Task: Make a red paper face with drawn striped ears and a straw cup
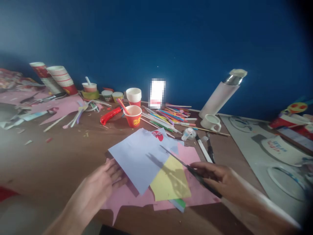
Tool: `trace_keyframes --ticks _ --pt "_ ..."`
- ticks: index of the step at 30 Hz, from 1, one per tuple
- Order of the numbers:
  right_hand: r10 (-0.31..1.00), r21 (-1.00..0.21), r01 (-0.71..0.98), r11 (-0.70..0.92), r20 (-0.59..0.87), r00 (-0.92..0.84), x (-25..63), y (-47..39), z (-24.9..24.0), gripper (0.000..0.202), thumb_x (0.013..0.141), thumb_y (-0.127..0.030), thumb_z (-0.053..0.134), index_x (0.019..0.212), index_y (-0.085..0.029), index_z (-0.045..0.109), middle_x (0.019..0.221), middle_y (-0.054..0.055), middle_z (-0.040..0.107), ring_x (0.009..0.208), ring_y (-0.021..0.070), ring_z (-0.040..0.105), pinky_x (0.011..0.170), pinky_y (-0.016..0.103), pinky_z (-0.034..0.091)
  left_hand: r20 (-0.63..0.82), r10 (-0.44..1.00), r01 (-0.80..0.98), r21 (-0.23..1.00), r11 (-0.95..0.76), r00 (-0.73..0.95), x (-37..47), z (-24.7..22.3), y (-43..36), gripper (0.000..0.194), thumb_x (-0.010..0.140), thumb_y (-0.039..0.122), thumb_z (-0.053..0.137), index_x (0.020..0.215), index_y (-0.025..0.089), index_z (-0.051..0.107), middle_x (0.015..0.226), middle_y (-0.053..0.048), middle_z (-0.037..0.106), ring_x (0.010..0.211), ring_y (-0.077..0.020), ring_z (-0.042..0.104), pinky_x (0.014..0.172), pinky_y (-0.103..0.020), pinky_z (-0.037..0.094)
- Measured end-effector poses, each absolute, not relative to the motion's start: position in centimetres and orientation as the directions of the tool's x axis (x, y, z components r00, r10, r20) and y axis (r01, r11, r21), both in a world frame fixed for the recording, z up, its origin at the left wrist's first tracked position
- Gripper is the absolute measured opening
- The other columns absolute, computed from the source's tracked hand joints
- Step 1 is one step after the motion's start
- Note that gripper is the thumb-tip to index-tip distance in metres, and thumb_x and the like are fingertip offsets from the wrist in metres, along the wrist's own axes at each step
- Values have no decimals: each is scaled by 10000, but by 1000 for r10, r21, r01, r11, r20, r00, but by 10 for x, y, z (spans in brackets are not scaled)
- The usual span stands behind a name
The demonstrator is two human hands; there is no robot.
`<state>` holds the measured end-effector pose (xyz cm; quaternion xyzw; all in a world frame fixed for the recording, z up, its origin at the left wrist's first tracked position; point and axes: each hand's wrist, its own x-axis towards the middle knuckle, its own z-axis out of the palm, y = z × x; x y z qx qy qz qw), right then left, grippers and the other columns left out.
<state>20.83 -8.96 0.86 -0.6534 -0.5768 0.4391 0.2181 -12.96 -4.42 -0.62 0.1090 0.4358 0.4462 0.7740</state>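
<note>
My right hand (220, 179) is wrapped round the dark handle of a pair of scissors (179, 159), whose blades point up and left over the papers. They cast a shadow on a light blue sheet (137, 156) and a yellow sheet (172, 182). At the lower left edge of the blue sheet is my left hand (105, 182), fingers apart, the tips at or just under the edge; whether they touch it I cannot tell. Pink paper (137, 199) lies beneath, with a green piece (181, 203) poking out. A red round face cutout (157, 135) shows behind the blue sheet.
Behind the papers stand a red paper cup (134, 117), stacked cups (133, 95), loose coloured sticks (168, 117), a tape dispenser (188, 133), a mug (210, 122) and a leaning flask (220, 96). A red-handled tool (110, 116) and paper scraps (58, 109) lie left.
</note>
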Motion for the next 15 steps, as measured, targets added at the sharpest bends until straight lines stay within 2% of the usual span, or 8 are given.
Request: trace_keyframes --ticks 3,5,8,11,15 --pt "916 -811 551 -197 -353 -192 188 -74 5 386 787 -301 576 1154 -204 639 1021 54 706 877 210 650 642 242 512 -554 823 -634 594 495 123 -120 -5 -50 204 901 136 451 1042 123 598 1126 -140 641 990 -235 643 823 -394 548" --pt "905 -808 570 -148 -343 -250 181 -68 0 356 781 -245 568 1128 -219 647 925 26 707 799 180 642 599 221 488 -533 843 -672 600 435 71 -114 -6 -54 187 891 84 454 993 129 604 1107 -128 644 993 -222 641 840 -388 544" --pt "904 -801 586 -121 -333 -269 179 -66 -9 360 771 -195 561 1119 -229 647 851 3 688 742 152 618 599 212 467 -503 849 -669 578 468 160 -106 -11 -63 177 889 122 502 1037 138 597 1131 -119 631 1028 -228 618 859 -385 535" --pt "907 -812 566 -140 -334 -255 180 -67 -14 364 770 -198 567 1126 -226 640 863 1 678 751 146 605 621 213 458 -476 828 -519 648 557 296 -97 -13 -72 202 877 215 570 1063 138 588 1078 -121 639 922 -227 633 782 -372 548" --pt "914 -824 546 -150 -326 -242 180 -70 -18 366 762 -196 573 1122 -203 640 833 4 657 729 141 581 626 223 445 -458 821 -326 762 560 342 -86 -10 -75 290 847 263 623 1107 150 559 1023 -98 631 766 -166 600 687 -334 541"
